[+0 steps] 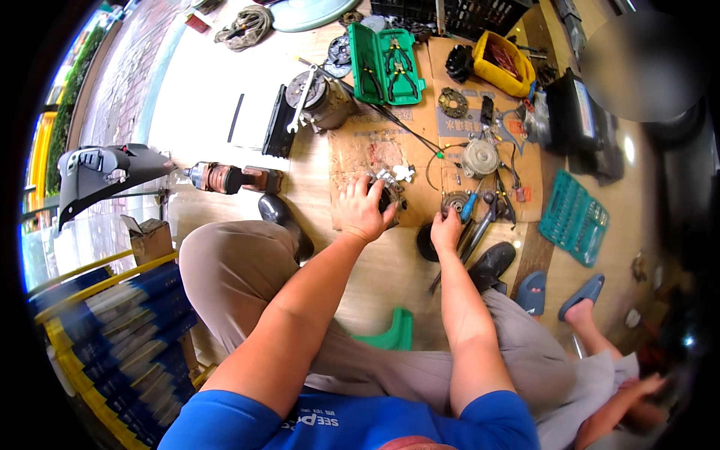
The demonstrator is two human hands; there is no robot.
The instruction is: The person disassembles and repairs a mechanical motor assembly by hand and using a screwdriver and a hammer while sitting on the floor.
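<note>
My left hand (364, 206) rests with fingers spread on a dark metal assembly (388, 193) with silvery bits, on the cardboard sheet (356, 146). White pieces (403, 173) lie just behind it. My right hand (448, 229) has its fingers curled onto a small round metal part (455, 201). Beside it lie a blue-handled screwdriver (469, 207) and a long metal tool (478, 231). A larger silver round housing (478, 158) with wires sits behind these.
Around me are an open green pliers case (386, 64), yellow bin (502, 64), metal cylinder with wrench (326, 101), cordless tool (232, 178), teal socket case (572, 217) and black battery (570, 112). A co-worker's slippered foot (582, 300) and arm are at right.
</note>
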